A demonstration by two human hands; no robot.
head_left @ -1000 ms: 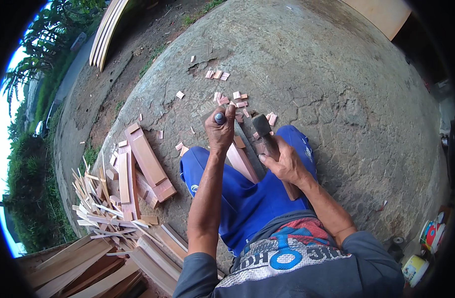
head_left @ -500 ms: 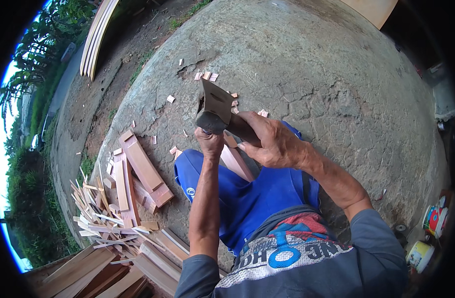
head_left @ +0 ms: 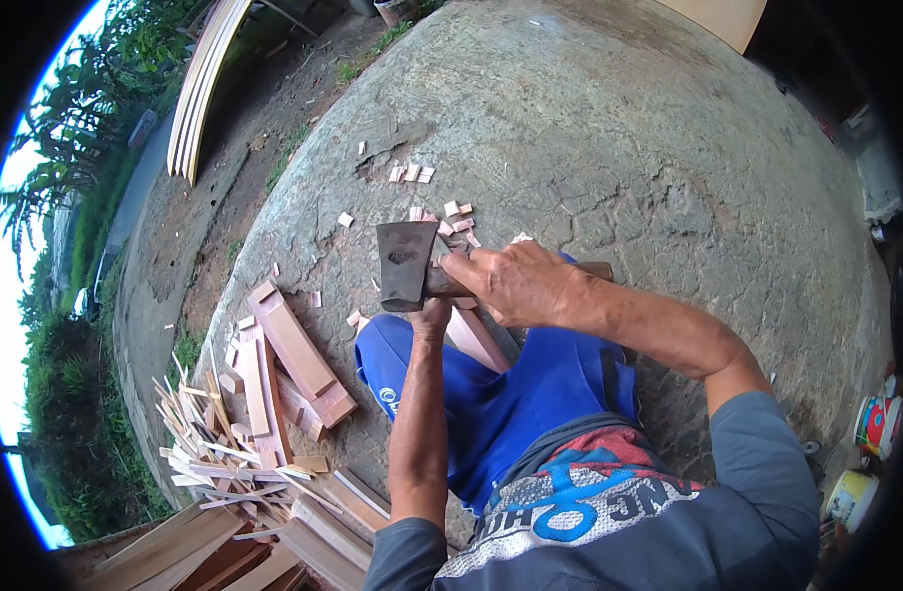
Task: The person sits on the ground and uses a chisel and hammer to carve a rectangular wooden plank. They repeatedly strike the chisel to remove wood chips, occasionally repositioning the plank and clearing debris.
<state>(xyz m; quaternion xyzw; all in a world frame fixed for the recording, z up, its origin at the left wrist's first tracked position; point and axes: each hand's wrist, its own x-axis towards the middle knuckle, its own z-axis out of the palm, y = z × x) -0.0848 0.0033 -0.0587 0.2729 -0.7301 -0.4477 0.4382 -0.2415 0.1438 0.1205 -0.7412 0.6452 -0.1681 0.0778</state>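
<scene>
In the head view, the right arm, sharply bent at the elbow, sends its forearm leftward across the person's front. The right hand [head_left: 520, 283], back upward, is closed around the wooden handle of 1 hatchet [head_left: 404, 264], whose butt end sticks out beyond the wrist. The dark metal head lies broad face up above the left hand [head_left: 433, 321]. The left forearm runs almost straight forward from the lower edge; the hatchet hides that hand's fingers, so I cannot tell how far open they are or what they hold.

Below the hands, 1 pinkish wooden bar [head_left: 475, 338] lies between the legs in blue trousers [head_left: 530, 384], its far end covered. Small wood chips [head_left: 411, 173] lie on the concrete ahead.

At the lower right are 2 containers: a yellow-and-white bucket [head_left: 851, 497] and a red-and-white tub [head_left: 874, 426]; their contents cannot be made out.
</scene>
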